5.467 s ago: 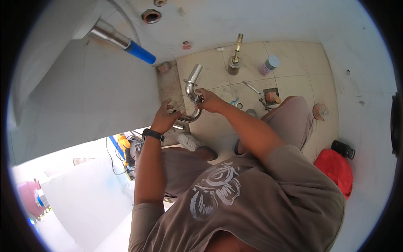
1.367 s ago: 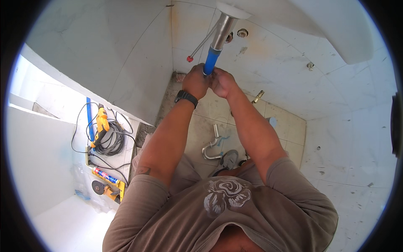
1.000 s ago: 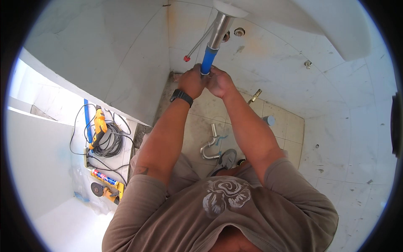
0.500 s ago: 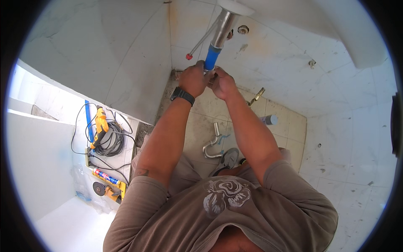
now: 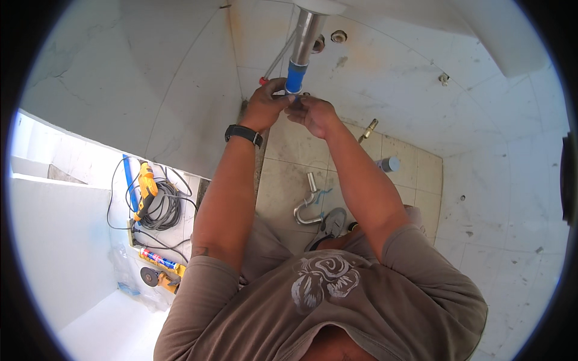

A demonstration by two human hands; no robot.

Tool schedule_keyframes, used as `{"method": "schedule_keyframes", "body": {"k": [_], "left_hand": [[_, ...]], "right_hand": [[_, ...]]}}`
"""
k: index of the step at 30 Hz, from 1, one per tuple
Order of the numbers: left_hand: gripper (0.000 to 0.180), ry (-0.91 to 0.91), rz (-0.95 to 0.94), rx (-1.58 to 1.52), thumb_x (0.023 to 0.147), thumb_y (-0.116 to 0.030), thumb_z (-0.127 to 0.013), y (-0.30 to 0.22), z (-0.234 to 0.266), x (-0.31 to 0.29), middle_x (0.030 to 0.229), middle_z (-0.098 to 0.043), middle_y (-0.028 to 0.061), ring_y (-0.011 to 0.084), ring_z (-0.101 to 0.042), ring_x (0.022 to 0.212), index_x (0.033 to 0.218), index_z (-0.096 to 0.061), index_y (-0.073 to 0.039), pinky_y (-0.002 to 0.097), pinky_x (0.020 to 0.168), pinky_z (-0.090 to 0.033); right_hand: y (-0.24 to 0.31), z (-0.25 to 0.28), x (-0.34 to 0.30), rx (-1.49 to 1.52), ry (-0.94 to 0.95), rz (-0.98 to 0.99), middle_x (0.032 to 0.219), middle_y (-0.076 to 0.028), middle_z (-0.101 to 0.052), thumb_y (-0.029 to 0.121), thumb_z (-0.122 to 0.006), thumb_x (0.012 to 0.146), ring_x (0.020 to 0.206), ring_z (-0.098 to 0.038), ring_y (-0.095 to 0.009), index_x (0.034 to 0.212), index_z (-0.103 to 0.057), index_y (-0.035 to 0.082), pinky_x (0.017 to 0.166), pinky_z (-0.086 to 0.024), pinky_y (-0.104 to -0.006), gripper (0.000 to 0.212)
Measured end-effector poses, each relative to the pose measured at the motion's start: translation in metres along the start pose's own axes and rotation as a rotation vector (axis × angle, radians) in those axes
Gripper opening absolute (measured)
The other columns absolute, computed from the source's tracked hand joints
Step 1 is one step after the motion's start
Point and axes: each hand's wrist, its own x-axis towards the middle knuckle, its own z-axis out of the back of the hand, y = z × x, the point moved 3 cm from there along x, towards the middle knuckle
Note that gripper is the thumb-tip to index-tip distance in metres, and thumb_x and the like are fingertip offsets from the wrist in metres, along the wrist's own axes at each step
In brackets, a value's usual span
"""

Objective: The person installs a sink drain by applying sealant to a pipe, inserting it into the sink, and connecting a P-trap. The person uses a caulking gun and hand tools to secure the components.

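A shiny metal drain pipe (image 5: 308, 36) slants down from under the white basin. Its lower end is wrapped in a blue sleeve (image 5: 295, 79). My left hand (image 5: 265, 107), with a black watch on the wrist, curls its fingers round the bottom of this sleeve, by a pale ring. Close against it on the right, my right hand (image 5: 314, 114) has bent, closed fingers at the pipe's lower end. What those fingers grip is hidden. A thin hose with a red end (image 5: 263, 80) hangs just behind my left hand.
On the floor lie a curved metal trap pipe (image 5: 308, 207) and a grey cylinder (image 5: 390, 164); a brass fitting (image 5: 368, 129) is near the wall. At left are a yellow power tool (image 5: 146, 183), coiled cable (image 5: 162, 210), sealant tube (image 5: 158, 260) and angle grinder (image 5: 153, 277).
The view has shifted slightly. My left hand has moved a little left, its fingers now spread more round the sleeve's end. My right hand has turned, its back now showing more.
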Motion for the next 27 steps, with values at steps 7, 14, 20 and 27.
{"method": "schedule_keyframes", "body": {"k": [7, 14, 20, 27], "left_hand": [[0.050, -0.015, -0.033, 0.029, 0.091, 0.002, -0.054, 0.008, -0.002, 0.002, 0.133, -0.066, 0.0152, 0.0235, -0.062, 0.121, 0.140, -0.058, 0.003, 0.0352, 0.105, -0.047], [0.051, -0.046, -0.019, 0.055, 0.090, 0.002, -0.054, 0.015, -0.001, 0.004, 0.130, -0.068, 0.0161, 0.0248, -0.065, 0.120, 0.141, -0.058, 0.001, 0.0357, 0.104, -0.049], [0.052, -0.033, -0.020, 0.102, 0.089, 0.004, -0.053, 0.011, -0.002, 0.002, 0.129, -0.069, 0.0152, 0.0227, -0.065, 0.119, 0.141, -0.058, 0.002, 0.0349, 0.103, -0.050], [0.050, -0.029, 0.002, 0.128, 0.088, 0.002, -0.057, 0.009, -0.001, 0.001, 0.126, -0.070, 0.0156, 0.0229, -0.067, 0.113, 0.138, -0.061, 0.000, 0.0360, 0.101, -0.051]], "right_hand": [[0.005, -0.005, -0.002, -0.056, 0.125, 0.078, 0.128, -0.018, -0.065, 0.007, -0.047, 0.104, 0.114, -0.066, -0.032, 0.132, -0.053, -0.007, 0.100, -0.054, -0.0480, 0.031], [0.011, -0.007, 0.005, 0.000, 0.214, 0.098, 0.125, -0.019, -0.066, 0.000, -0.051, 0.102, 0.110, -0.068, -0.031, 0.134, -0.053, -0.010, 0.100, -0.056, -0.0452, 0.033], [0.018, -0.004, 0.008, -0.014, 0.266, 0.130, 0.124, -0.020, -0.066, -0.003, -0.050, 0.101, 0.112, -0.068, -0.031, 0.135, -0.051, -0.012, 0.100, -0.057, -0.0448, 0.035], [0.019, -0.004, -0.003, -0.184, 0.232, 0.135, 0.127, -0.021, -0.066, -0.002, -0.051, 0.100, 0.112, -0.068, -0.029, 0.138, -0.050, -0.011, 0.095, -0.056, -0.0396, 0.039]]}}
